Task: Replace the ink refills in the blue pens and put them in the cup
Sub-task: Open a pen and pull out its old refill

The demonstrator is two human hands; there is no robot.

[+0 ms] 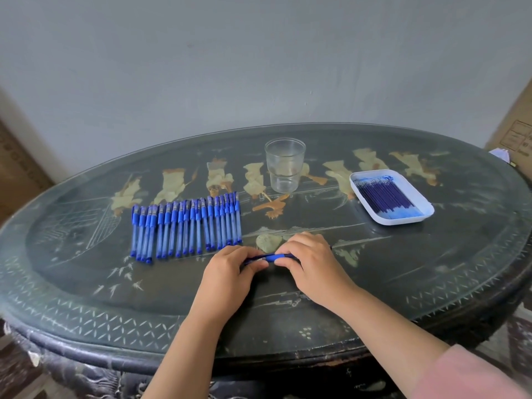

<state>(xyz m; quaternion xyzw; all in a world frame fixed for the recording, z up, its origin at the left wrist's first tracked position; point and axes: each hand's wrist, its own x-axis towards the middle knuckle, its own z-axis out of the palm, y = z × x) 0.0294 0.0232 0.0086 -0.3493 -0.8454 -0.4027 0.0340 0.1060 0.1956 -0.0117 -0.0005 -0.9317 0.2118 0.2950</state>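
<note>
Left hand pinches one end of blue pen, right hand curls round other end; pen held level, just above table, straight in front of cup. Step looks like opening first pen: twist or pull apart, hard to tell which. Next move calls for old refill out, fresh one from tray, right of cup. Row of pens waits left of cup. Cup holds no pens.

Dark oval inlaid table, grey wall, cardboard box
</note>
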